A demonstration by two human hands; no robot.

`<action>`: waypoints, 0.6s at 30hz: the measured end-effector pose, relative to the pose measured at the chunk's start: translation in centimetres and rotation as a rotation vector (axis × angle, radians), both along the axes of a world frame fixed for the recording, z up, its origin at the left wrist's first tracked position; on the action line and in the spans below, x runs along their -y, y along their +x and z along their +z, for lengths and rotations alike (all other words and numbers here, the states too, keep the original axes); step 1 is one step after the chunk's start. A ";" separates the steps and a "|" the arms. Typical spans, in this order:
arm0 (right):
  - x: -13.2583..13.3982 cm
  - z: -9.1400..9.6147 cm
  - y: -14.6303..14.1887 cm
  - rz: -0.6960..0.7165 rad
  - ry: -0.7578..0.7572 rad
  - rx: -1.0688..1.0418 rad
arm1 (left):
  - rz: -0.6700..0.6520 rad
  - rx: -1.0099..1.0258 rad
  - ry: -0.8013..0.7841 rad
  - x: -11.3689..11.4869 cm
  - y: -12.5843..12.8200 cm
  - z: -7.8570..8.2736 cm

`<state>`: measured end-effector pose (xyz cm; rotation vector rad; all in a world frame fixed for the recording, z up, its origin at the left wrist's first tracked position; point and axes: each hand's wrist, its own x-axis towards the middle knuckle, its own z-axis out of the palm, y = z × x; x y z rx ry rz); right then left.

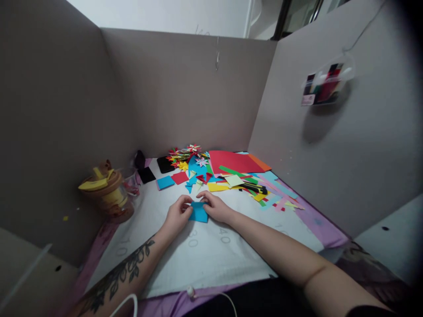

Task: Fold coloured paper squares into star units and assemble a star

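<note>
A small blue paper piece is held between my two hands over the white cloth. My left hand pinches its left edge with thumb and fingers. On the other side, my right hand grips the upper right corner, fingers curled behind. Just beyond my hands lie small folded paper pieces in red and in blue. A stack of blue squares and a red square rest to the upper left of my hands.
Folded paper stars are heaped at the back. Red sheets, coloured strips and a yellow-black cutter knife lie to the right. A pot-like container stands left. Grey panels enclose the table. A cable crosses the front edge.
</note>
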<state>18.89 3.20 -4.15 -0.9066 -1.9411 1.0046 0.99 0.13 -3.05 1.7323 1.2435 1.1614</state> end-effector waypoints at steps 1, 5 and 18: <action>0.0 0.0 0.0 -0.001 0.025 0.018 | -0.005 0.013 0.003 0.0 0.0 0.0; -0.1 -0.2 0.0 -0.007 0.117 0.074 | 0.024 0.014 0.006 0.0 0.0 -0.1; -0.7 0.2 1.0 -0.012 0.507 0.216 | 0.181 0.060 -0.176 -1.3 -0.9 -1.0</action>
